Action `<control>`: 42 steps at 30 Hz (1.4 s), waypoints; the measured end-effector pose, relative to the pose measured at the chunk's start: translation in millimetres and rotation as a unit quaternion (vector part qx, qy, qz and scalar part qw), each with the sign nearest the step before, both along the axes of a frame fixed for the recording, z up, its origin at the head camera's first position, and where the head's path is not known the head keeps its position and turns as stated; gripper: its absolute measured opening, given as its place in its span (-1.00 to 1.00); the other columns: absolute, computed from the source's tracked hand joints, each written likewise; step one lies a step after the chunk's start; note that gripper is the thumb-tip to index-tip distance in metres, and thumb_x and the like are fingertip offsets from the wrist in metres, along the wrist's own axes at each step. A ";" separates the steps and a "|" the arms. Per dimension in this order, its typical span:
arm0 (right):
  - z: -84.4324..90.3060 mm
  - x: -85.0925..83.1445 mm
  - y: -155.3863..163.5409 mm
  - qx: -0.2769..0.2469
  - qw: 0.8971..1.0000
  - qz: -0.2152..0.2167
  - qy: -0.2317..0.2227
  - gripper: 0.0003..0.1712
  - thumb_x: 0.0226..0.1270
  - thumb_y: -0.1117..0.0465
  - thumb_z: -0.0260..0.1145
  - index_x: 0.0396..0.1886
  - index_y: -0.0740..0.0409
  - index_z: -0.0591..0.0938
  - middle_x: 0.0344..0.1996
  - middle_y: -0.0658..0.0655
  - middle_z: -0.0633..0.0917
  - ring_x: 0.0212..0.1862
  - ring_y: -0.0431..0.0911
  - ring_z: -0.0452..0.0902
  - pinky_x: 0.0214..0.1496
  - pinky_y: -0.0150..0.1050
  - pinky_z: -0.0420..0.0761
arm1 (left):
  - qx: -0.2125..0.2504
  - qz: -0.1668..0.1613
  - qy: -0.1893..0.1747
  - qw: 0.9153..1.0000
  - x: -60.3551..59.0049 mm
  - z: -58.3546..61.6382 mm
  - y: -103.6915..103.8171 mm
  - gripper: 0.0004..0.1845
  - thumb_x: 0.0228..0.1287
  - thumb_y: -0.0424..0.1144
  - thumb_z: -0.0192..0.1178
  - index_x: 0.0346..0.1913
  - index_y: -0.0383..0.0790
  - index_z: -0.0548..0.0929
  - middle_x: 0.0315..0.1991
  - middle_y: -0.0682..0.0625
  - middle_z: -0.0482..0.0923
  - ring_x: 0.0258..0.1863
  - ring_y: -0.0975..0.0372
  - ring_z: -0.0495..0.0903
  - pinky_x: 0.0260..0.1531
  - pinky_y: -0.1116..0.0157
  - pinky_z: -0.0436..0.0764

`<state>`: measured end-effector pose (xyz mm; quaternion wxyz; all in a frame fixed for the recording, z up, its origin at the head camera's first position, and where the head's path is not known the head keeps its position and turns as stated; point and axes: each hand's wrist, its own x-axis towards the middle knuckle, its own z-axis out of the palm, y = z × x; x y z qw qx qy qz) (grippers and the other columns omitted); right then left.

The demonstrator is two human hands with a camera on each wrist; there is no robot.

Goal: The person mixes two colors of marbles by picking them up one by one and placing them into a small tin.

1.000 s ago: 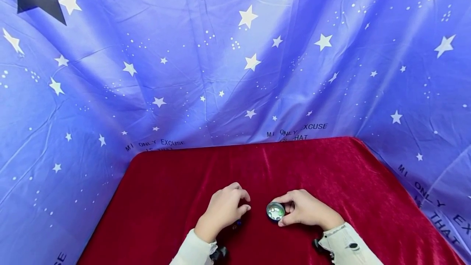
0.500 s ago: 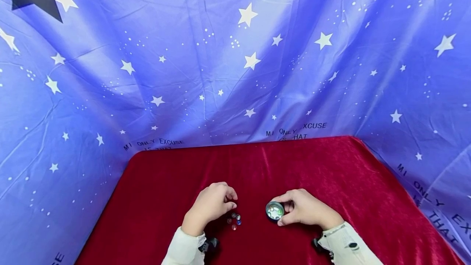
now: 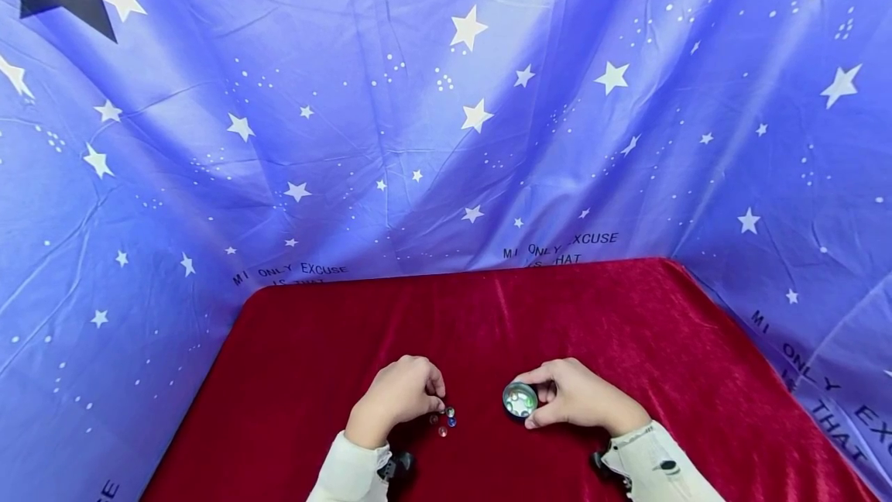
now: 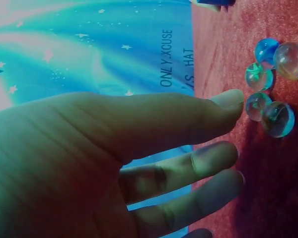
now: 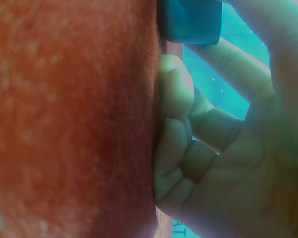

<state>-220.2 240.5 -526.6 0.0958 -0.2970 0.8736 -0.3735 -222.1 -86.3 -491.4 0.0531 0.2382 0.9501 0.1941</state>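
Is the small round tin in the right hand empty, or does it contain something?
Not empty. The small round tin, held by the right hand, faces the head camera, and pale and greenish shapes show inside; what they are, I cannot tell.

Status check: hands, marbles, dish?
Left hand open, fingertips at marbles. Right hand grips small dish on red cloth. Nothing between.

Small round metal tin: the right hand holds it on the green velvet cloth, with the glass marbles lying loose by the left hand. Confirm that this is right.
One thing is wrong: the velvet cloth is red, not green, as the head view shows. The right hand does hold the small round metal tin, and the glass marbles lie loose by the left hand.
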 end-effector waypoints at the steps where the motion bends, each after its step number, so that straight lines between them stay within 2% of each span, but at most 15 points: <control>1: 0.0 0.1 0.0 0.000 1.000 0.000 0.001 -0.45 -0.06 0.06 0.70 0.02 -0.27 0.79 -0.53 -0.09 0.61 -0.48 -0.38 0.39 -0.42 -0.43 0.50 | -0.002 0.002 -0.001 1.000 0.7 0.2 0.6 -0.78 0.01 -0.18 0.58 -0.52 0.18 0.71 -0.61 0.44 0.53 -0.50 0.50 0.47 -0.46 0.35 0.49; 8: 0.4 0.8 -0.4 -0.002 1.000 0.001 -0.001 -0.46 -0.06 0.08 0.70 0.02 -0.26 0.79 -0.55 -0.14 0.57 -0.50 -0.39 0.37 -0.42 -0.44 0.49 | -0.010 0.005 -0.014 1.000 3.7 -0.8 3.7 -0.77 -0.04 -0.20 0.59 -0.54 0.16 0.70 -0.61 0.39 0.52 -0.50 0.48 0.46 -0.47 0.34 0.47; 22: 3.4 2.0 -1.4 -0.001 1.000 -0.004 -0.009 -0.45 -0.05 0.09 0.70 0.03 -0.22 0.79 -0.54 -0.14 0.57 -0.48 -0.39 0.37 -0.40 -0.44 0.49 | -0.016 0.000 0.013 1.000 3.7 -5.0 5.2 -0.73 -0.09 -0.23 0.59 -0.65 0.17 0.68 -0.60 0.38 0.52 -0.57 0.44 0.43 -0.53 0.36 0.45; 31: 2.2 1.7 -0.6 -0.005 1.000 -0.001 -0.009 -0.45 -0.06 0.08 0.70 0.03 -0.22 0.79 -0.56 -0.16 0.53 -0.50 -0.39 0.35 -0.42 -0.44 0.48 | -0.013 0.004 0.004 1.000 5.8 -2.4 5.8 -0.73 -0.02 -0.22 0.57 -0.66 0.14 0.68 -0.65 0.36 0.49 -0.59 0.43 0.42 -0.53 0.35 0.45; 42: 0.9 1.6 0.3 -0.007 1.000 0.000 -0.013 -0.44 -0.06 0.07 0.71 0.03 -0.23 0.79 -0.52 -0.12 0.60 -0.49 -0.39 0.38 -0.41 -0.43 0.50 | -0.017 0.002 0.010 1.000 7.2 0.4 6.3 -0.74 0.00 -0.23 0.56 -0.63 0.13 0.68 -0.65 0.35 0.48 -0.59 0.44 0.42 -0.52 0.35 0.45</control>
